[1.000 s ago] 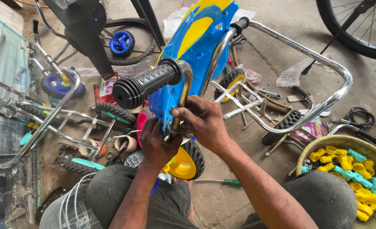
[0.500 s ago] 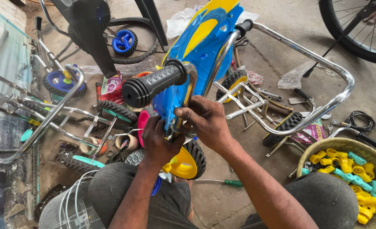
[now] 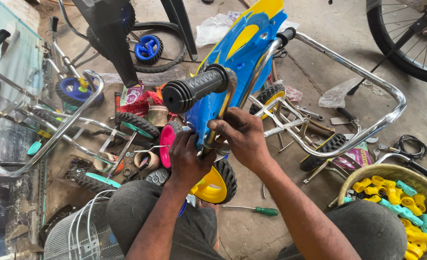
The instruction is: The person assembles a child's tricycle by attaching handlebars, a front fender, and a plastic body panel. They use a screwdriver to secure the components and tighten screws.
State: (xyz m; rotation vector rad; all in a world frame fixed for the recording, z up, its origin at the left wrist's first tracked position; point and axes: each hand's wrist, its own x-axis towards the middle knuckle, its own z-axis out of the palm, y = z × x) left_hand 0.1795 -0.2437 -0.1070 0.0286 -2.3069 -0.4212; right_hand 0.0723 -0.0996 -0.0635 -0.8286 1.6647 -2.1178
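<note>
At the middle of the frame a chrome stem [image 3: 212, 137] is held by both hands, just below the black handle [image 3: 195, 88] that caps its bent upper end. The left hand [image 3: 188, 156] is closed round the stem from the lower left, while the right hand [image 3: 240, 135] is closed on it from the right, slightly higher; the two grips touch each other across the tube. The stem's long axis is seen running from the hands up and slightly right, then turning so that the handle points toward the upper left of the frame. Directly behind the stem the blue shield [image 3: 242, 62] is found, rising toward the top centre. Below the hands a yellow wheel [image 3: 216, 183] is seen, touching neither. A screwdriver [image 3: 257, 210] lies on the floor at lower centre, nearer the right hand, well apart from both.
</note>
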